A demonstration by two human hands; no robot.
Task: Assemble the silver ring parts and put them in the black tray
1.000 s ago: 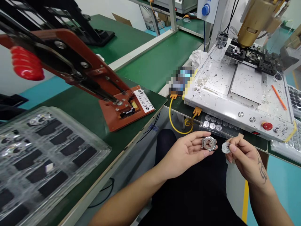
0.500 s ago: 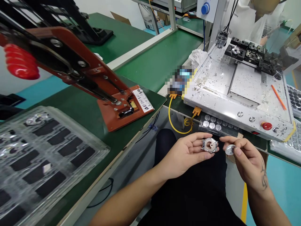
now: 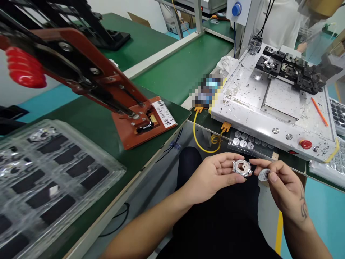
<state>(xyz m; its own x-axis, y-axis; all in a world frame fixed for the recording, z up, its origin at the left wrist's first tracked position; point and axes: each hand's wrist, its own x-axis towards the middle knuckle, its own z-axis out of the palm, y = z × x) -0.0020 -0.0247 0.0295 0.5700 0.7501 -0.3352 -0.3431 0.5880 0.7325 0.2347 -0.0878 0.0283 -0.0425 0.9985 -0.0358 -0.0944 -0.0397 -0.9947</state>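
My left hand [image 3: 212,176] holds a round silver watch case [image 3: 242,167] between thumb and fingertips, its open side facing up. My right hand [image 3: 283,187] pinches a small round silver disc [image 3: 263,175] just to the right of the case, its index finger nearly touching the case's rim. Both hands hover over my dark-trousered lap, below the front edge of the bench.
A red hand press [image 3: 140,118] with a red-knobbed lever [image 3: 24,68] stands on the green bench at left. Clear plastic trays [image 3: 54,176] lie in front of it. A white machine bed [image 3: 275,104] with black fixtures sits at right. A strip of discs [image 3: 248,143] lies at its front.
My right hand has brought the disc a little closer to the case and my left hand has tilted the case slightly. The gold machine head above the white bed has risen out of view.
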